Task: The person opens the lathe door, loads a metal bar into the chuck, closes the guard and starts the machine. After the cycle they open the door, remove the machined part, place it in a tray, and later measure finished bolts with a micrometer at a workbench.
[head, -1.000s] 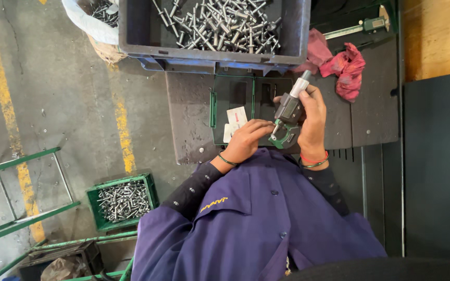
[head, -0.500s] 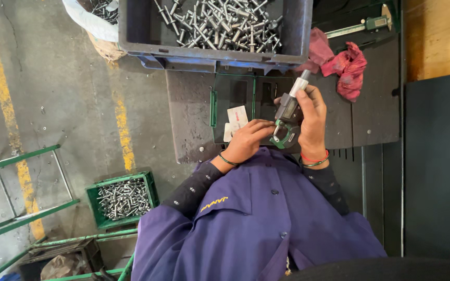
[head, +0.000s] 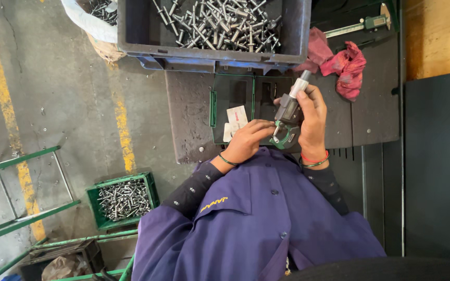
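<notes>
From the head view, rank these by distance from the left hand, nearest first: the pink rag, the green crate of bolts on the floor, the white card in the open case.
Measured from the left hand:
1. White card, just above the hand, in the open green case.
2. Pink rag, up and to the right on the dark bench.
3. Green crate of bolts, down and to the left on the floor, somewhat farther than the rag.

Shiny metal bolts (head: 225,23) fill a matt grey plastic crate (head: 131,31); crumpled pink cloth (head: 346,66) nearby.
</notes>
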`<state>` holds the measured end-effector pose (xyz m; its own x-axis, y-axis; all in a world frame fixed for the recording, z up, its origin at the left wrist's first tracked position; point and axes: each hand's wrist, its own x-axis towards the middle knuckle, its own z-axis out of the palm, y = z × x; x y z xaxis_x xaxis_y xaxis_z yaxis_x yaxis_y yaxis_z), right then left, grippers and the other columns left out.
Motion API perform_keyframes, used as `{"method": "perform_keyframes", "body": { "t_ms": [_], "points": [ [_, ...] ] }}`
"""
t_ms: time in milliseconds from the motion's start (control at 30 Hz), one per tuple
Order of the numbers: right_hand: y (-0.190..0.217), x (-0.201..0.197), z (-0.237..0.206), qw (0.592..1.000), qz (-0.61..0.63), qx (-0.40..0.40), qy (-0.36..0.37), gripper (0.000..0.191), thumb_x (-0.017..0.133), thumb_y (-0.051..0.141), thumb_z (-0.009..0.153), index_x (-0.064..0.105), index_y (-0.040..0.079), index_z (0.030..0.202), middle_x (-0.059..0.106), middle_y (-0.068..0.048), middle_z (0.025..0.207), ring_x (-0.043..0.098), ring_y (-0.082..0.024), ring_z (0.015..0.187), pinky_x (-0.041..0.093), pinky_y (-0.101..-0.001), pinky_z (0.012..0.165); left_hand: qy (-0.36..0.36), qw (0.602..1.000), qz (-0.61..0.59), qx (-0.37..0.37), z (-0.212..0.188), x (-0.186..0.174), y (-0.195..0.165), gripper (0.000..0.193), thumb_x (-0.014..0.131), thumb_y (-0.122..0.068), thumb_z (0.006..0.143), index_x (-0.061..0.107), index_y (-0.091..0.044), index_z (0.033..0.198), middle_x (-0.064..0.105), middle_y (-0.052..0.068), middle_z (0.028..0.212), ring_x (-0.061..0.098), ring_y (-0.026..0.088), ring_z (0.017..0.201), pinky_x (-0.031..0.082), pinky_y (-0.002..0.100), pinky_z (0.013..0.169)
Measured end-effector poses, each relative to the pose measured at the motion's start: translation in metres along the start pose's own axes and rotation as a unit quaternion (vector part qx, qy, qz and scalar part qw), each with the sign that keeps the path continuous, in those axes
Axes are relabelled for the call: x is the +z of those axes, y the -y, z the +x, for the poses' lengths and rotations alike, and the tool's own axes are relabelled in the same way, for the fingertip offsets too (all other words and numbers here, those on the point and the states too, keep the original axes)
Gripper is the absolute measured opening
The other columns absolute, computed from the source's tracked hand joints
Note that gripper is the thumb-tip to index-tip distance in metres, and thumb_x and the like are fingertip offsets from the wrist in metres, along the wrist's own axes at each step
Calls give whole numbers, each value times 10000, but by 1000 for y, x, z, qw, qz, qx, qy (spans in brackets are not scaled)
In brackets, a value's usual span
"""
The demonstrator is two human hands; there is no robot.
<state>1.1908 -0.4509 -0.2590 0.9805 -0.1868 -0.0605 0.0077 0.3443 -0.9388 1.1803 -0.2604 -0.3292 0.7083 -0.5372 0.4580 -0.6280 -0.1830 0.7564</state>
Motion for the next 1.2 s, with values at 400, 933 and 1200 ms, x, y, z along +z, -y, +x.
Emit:
{"method": "perform_keyframes", "body": {
  "t_ms": [400, 933, 1200],
  "points": [
    [7, 3, -4, 1000, 13, 13, 5, 275, 529, 226, 1062, 588, 0, 1207, 733, -140, 997, 744, -205, 880, 610, -308, 758, 1, 1000, -9, 5, -1, 3, 3, 548, 553, 135, 743, 663, -94, 1229, 660, 57, 1284, 618, 291, 1228, 564, 391, 968],
    [15, 7, -5, 1000, -8, 29, 4, 324, 464, 218, 1056, 586, -31, 1225, 717, -198, 1002, 744, -220, 892, 609, -317, 745, 5, 1000, -12, 6, -1, 1, -1, 535, 566, 136, 740, 671, -98, 1210, 667, 64, 1275, 625, 297, 1226, 565, 389, 960],
    [10, 5, -6, 1000, -3, -2, 10, 277, 498, 198, 1072, 568, -33, 1209, 683, -152, 1029, 742, -250, 935, 610, -336, 787, 13, 1000, -17, 6, -2, 1, 0, 525, 569, 129, 744, 671, -98, 1207, 663, 71, 1282, 618, 299, 1229, 561, 390, 960]
  ]
}}
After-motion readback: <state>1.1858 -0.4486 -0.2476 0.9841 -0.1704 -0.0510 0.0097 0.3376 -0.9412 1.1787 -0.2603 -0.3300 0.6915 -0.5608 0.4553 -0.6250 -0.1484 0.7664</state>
